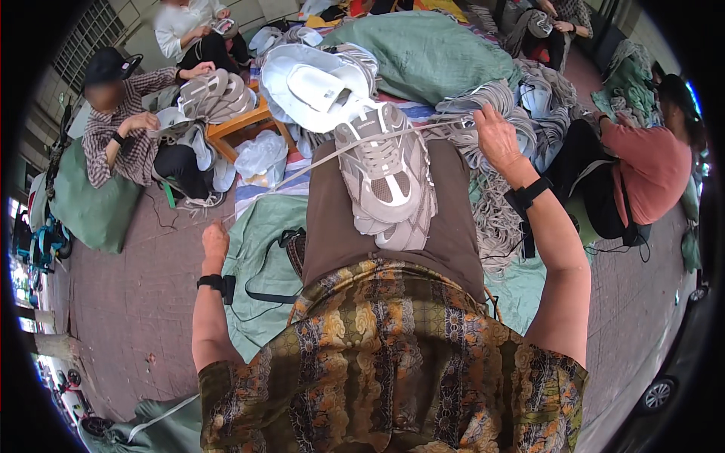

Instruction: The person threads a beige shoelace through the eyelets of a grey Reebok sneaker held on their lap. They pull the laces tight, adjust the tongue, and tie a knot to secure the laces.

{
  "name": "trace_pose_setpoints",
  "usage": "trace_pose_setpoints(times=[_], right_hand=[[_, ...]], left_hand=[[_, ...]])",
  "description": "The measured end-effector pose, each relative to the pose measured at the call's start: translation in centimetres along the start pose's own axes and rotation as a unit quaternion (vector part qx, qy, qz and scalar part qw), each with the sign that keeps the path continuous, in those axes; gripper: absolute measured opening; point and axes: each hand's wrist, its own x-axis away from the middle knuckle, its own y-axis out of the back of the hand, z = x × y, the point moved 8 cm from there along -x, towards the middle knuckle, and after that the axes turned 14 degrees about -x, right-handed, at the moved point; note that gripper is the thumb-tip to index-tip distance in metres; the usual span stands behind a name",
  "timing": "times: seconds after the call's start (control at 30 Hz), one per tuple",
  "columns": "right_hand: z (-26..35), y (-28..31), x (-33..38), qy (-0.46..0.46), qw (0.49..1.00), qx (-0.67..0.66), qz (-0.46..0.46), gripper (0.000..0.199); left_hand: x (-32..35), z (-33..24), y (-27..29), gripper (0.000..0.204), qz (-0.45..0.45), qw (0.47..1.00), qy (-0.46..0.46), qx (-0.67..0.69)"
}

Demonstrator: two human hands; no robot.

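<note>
Both hands [215, 243] [496, 136] pinch the lace [317, 162] taut (sneaker [387, 177] lies between, on lap)

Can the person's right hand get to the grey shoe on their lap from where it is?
Probably yes. The right hand is raised beside the grey shoe, pulling one end of the pale shoelace taut. Nothing lies between them, but the hand is busy with the lace and would have to let go first.

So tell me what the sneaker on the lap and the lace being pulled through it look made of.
Sneaker: beige-grey upper, apparently matte suede-like panels over mesh or textile; the dull, glare-free surface suggests it. Lace: pale flat band, likely woven fabric, stretched between the left hand and right hand; weave too small to confirm.
</note>
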Motion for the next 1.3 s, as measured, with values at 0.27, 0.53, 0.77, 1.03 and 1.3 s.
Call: trace_pose_setpoints(times=[0.27, 0.53, 0.77, 1.03, 1.3], right_hand=[[-4.1, -2.7, 3.0, -0.057, 0.983, 0.11, 0.136, 0.015], [-10.6, 2.8, 7.3, -0.172, 0.984, 0.049, 0.025, 0.012], [-13.0, 6.4, 13.7, -0.266, 0.963, 0.025, -0.027, 0.01], [-14.5, 7.1, 18.1, -0.291, 0.952, 0.001, -0.098, 0.016], [-13.4, 6.8, 18.8, -0.35, 0.925, -0.058, -0.135, 0.016]], left_hand=[[0.9, 5.7, -1.9, 0.022, -0.017, 1.0, -0.013, -0.013], [-2.4, 2.3, 4.5, 0.015, -0.084, 0.996, 0.009, -0.041], [-1.8, 5.6, 0.4, 0.027, -0.065, 0.976, -0.034, -0.206], [-3.5, 3.0, -1.2, 0.018, -0.002, 0.975, -0.041, -0.22], [-4.1, 4.9, 1.4, 0.013, -0.044, 0.993, 0.003, -0.106]])
